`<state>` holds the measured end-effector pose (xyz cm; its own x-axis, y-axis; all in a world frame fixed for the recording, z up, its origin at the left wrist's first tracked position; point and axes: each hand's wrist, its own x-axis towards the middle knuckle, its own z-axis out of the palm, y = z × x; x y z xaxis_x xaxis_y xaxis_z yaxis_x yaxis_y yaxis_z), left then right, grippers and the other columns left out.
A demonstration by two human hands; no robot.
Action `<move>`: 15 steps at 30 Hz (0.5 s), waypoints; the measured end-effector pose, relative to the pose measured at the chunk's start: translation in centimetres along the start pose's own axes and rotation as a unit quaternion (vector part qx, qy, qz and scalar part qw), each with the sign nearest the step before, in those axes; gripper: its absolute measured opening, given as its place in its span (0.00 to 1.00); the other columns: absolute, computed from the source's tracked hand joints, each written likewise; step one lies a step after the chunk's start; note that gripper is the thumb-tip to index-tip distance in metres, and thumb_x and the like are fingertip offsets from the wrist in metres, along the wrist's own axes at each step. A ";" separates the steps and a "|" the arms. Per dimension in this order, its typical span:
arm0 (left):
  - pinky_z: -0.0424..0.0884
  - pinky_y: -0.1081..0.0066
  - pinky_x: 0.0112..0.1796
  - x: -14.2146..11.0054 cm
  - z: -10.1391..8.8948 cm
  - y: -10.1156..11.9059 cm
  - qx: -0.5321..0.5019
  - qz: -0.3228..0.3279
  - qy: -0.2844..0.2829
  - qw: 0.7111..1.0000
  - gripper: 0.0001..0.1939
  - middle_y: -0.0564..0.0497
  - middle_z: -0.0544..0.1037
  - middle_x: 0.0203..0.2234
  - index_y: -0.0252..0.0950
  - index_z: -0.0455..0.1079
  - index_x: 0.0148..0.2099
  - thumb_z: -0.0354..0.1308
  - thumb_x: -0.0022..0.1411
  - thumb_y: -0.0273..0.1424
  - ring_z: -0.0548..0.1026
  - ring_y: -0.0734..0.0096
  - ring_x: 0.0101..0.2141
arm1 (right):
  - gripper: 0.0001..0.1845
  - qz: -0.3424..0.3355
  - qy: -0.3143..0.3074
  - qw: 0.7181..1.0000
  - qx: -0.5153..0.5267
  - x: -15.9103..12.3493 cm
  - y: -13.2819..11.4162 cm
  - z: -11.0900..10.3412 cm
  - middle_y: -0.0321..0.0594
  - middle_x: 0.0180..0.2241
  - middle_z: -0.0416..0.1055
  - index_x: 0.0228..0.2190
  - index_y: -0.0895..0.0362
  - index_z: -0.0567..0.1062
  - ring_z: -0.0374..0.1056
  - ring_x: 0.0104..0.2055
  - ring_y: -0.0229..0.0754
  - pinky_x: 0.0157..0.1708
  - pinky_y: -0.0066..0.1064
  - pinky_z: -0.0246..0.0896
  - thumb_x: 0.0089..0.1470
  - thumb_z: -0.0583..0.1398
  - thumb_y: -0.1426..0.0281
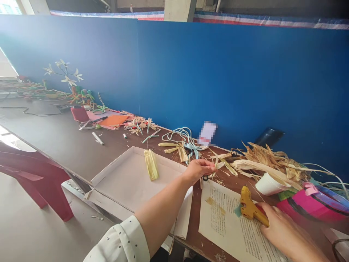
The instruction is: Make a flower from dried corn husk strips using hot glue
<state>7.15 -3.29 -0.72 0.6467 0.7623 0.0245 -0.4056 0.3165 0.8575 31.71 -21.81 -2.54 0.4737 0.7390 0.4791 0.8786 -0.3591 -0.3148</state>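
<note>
The left hand (198, 171) pinches a husk piece (219, 165) with fingertips closed, the right hand (283, 227) curls round the glue gun (247, 205), and loose husks (264, 157) lie unattached.

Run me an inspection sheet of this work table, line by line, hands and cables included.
Surface: brown table, husk scraps scattered
Things in hand: pale husk piece; yellow glue gun over printed sheet
Clutter: dried husk heap, tilted white cup, looped pale cord
Hands: left pinches the husk piece; right grips the glue gun
Cables: dark cable at far left; glue gun's unclear
Surroundings: blue partition behind, red chair at left
</note>
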 end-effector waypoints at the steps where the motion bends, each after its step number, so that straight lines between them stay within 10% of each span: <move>1: 0.62 0.72 0.30 0.1 0.0 0.0 -0.002 0.001 0.001 1.000 0.24 0.51 0.74 0.21 0.29 0.74 0.29 0.74 0.28 0.38 0.67 0.79 0.24 | 0.17 0.001 -0.052 0.999 0.006 0.2 0.0 0.1 0.43 0.24 0.73 0.21 0.45 0.78 0.69 0.23 0.49 0.22 0.37 0.56 0.21 0.61 0.74; 3: 0.63 0.72 0.31 0.2 0.1 -0.1 -0.010 0.000 0.009 1.000 0.24 0.51 0.74 0.21 0.29 0.74 0.28 0.74 0.29 0.38 0.68 0.78 0.24 | 0.17 0.014 -0.109 0.994 0.023 0.8 -0.8 -0.1 0.46 0.27 0.74 0.23 0.46 0.78 0.70 0.26 0.52 0.24 0.40 0.57 0.23 0.62 0.74; 15: 0.60 0.73 0.29 1.1 -0.5 0.1 -0.034 0.060 0.104 0.992 0.23 0.52 0.73 0.21 0.29 0.76 0.30 0.73 0.33 0.39 0.65 0.80 0.23 | 0.11 -0.027 0.084 0.995 0.054 4.5 -14.8 0.5 0.41 0.24 0.71 0.27 0.53 0.74 0.64 0.25 0.44 0.25 0.32 0.53 0.47 0.58 0.59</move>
<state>7.44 -2.14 -0.89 0.4461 0.8949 0.0120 -0.5187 0.2475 0.8183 20.85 -12.87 3.85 0.4372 0.6459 0.6258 0.8959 -0.2515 -0.3664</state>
